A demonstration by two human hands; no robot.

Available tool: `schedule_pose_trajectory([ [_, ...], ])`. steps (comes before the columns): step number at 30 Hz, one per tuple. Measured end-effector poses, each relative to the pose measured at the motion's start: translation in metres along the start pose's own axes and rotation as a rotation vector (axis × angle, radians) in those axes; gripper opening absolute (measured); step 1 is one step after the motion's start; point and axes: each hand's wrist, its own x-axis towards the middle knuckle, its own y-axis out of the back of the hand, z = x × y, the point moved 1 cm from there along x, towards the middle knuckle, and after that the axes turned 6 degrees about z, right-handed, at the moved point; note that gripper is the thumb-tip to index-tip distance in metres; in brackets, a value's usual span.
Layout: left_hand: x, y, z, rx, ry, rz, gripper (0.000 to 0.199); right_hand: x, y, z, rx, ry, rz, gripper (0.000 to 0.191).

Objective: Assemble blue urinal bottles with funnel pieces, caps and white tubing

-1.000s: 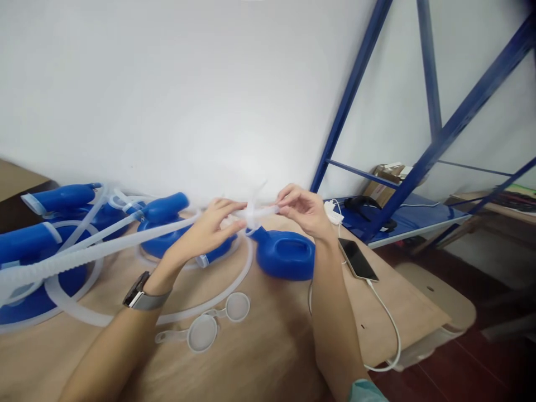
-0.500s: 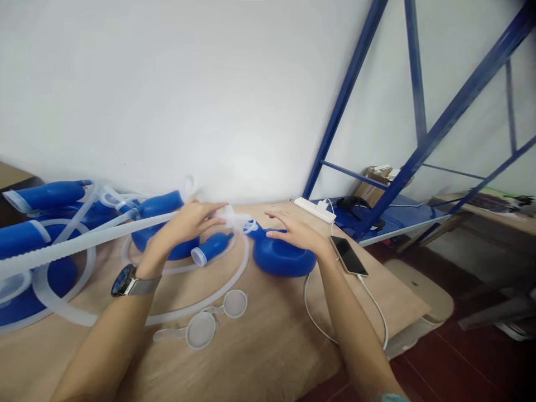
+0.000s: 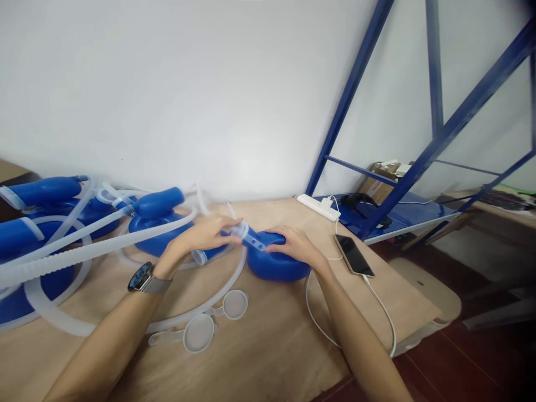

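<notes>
While a translucent plastic cap with a perforated strap (image 3: pixel 251 240) is pinched by the inward-angled left hand (image 3: pixel 213 232) at the neck of a smooth, rounded blue plastic bottle (image 3: pixel 277 267) on the wooden table (image 3: pixel 268 335), the bottle is clasped by the arched right hand (image 3: pixel 293 243), the cap being blurred and partly hidden by fingertips.

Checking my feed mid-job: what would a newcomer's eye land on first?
Probably the blue bottle near the centre, where the left hand pinches a pale fitting at its neck and the right hand grips its body. Next, the blue containers and white hoses at left, then the blue rack at right.
</notes>
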Motion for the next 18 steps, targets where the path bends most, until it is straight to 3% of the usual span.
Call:
schedule_pose_trajectory([
  [7, 0.0, -0.003, -0.006, -0.037, -0.173, -0.015, 0.061, 0.0, 0.005, 0.0, 0.034, 0.039, -0.042, 0.051],
  [13, -0.001, 0.005, 0.007, 0.075, -0.382, -0.075, 0.058, -0.003, 0.009, 0.001, 0.096, 0.035, -0.077, 0.053],
  [18, -0.007, 0.003, 0.01, 0.136, -0.44, -0.081, 0.055, -0.002, 0.009, 0.001, 0.111, 0.041, -0.081, 0.054],
])
